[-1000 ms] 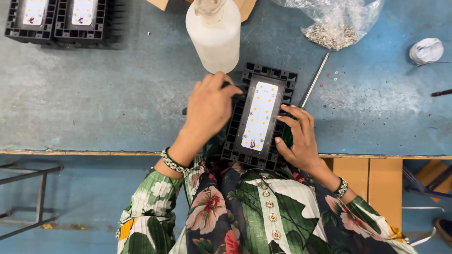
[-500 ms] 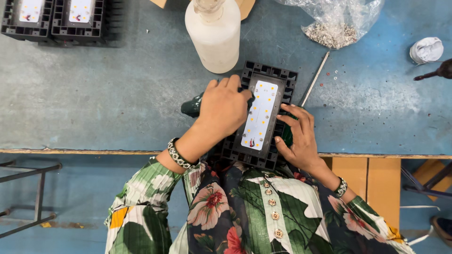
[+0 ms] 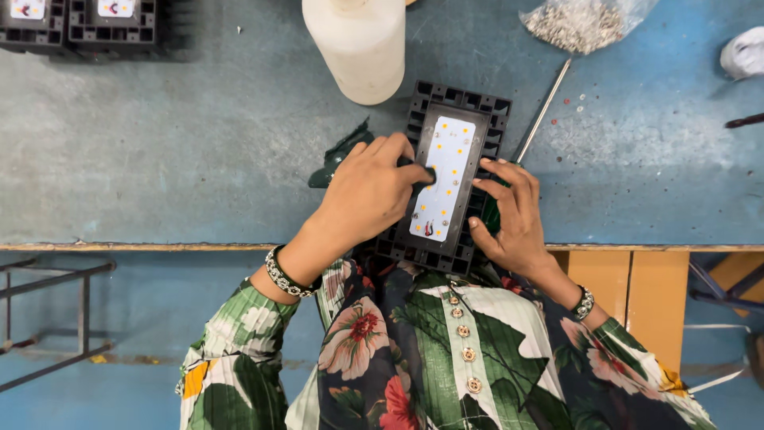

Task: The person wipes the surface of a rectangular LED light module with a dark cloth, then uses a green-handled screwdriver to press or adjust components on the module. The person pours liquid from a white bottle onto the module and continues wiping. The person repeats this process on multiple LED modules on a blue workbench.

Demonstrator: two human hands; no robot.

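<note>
A black ribbed plastic housing (image 3: 450, 179) holding a white LED panel (image 3: 443, 177) dotted with small yellow chips lies at the near edge of a worn blue workbench (image 3: 159, 159), tilted slightly, between the person's two hands. The left hand (image 3: 368, 195) rests over the housing's left side, fingers curled, its fingertips pinching a small dark part (image 3: 422, 171) against the panel's left edge; what that part is cannot be made out. A dark green object (image 3: 338, 155) shows behind this hand, mostly hidden by it. The right hand (image 3: 509, 215) grips the housing's right side, fingers spread and bent over its rim. A thin metal rod (image 3: 541, 111) lies just beyond the right hand, its near end covered by the fingers. A white plastic bottle (image 3: 356, 44) stands just behind the housing, cut off at the top, as are a clear bag of small metal parts (image 3: 577, 20) and two more housings (image 3: 79, 24) at far left. Compared with half a second ago, the left hand has slid lower and leftward, uncovering more of the panel.
</note>
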